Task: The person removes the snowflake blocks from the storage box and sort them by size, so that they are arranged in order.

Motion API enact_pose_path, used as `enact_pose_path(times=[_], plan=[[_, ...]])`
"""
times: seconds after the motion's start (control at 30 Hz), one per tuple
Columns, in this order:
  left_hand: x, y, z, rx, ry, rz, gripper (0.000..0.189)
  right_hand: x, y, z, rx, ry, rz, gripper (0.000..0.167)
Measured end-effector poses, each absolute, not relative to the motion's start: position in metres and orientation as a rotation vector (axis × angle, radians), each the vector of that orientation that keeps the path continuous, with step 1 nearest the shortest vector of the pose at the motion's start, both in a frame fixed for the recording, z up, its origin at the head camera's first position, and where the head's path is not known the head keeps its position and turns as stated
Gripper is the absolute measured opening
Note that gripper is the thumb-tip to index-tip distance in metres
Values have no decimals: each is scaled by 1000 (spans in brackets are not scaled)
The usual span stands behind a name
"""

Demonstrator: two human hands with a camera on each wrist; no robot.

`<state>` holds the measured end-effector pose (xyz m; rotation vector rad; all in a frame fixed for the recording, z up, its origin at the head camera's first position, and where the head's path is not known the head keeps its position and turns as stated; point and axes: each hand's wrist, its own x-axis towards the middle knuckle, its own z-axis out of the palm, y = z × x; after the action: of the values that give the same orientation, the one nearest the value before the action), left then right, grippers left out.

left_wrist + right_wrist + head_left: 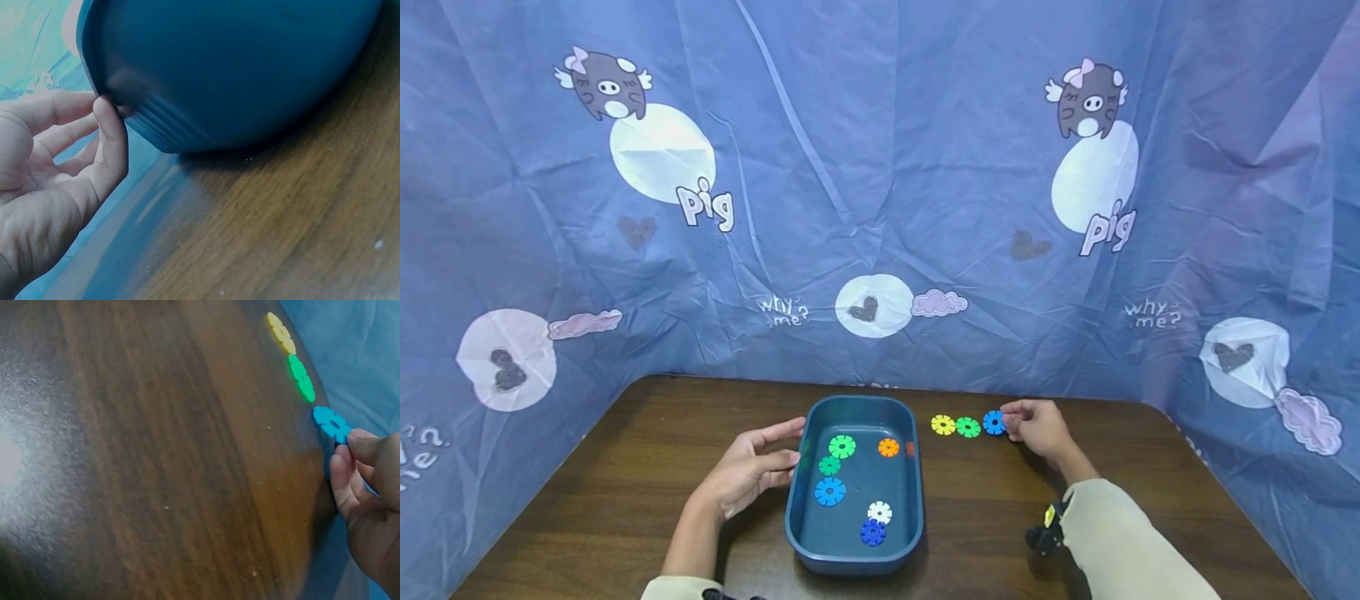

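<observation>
My left hand (748, 469) is at the left side of a dark teal plastic bin (854, 568), its fingertips touching the rim and outer wall. In the left wrist view, the thumb and fingers meet the bin's edge (181, 134). Between thumb and fingers, my right hand (1040, 429) pinches a blue notched disc (993, 422) by its right edge. The right wrist view has this blue disc (330, 422) at the fingertips. To its left lie a green notched disc (967, 427) and a yellow one (943, 425), flat on the table in a row.
Inside the bin lie several notched discs, among them a light blue disc (830, 492), an orange disc (888, 448), a white disc (879, 512) and a dark blue disc (872, 533). The brown wooden table (977, 517) ends at a blue printed curtain (880, 208).
</observation>
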<state>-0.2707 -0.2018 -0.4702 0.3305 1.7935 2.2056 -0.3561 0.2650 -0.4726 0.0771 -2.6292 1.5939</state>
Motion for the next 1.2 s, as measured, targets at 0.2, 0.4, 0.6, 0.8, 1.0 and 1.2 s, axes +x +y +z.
enact_pose_path(times=[0.2,0.4,0.6,0.8,1.0,1.2], plan=[[-271,-202,-470,323,1800,2196,67,-355,264,-477,34,-2638,1587,19],[-271,-202,-470,317,1804,2199,67,-356,263,-476,28,-2680,1543,18],[-271,-201,-470,319,1810,2193,67,-355,262,-474,15,-2709,1506,16],[-271,-202,-470,322,1810,2196,67,-352,260,-469,5,-2703,1519,15],[-271,-202,-470,322,1811,2195,67,-353,263,-470,18,-2698,1526,15],[-271,-202,-471,316,1815,2191,67,-357,261,-467,102,-2700,1516,19]])
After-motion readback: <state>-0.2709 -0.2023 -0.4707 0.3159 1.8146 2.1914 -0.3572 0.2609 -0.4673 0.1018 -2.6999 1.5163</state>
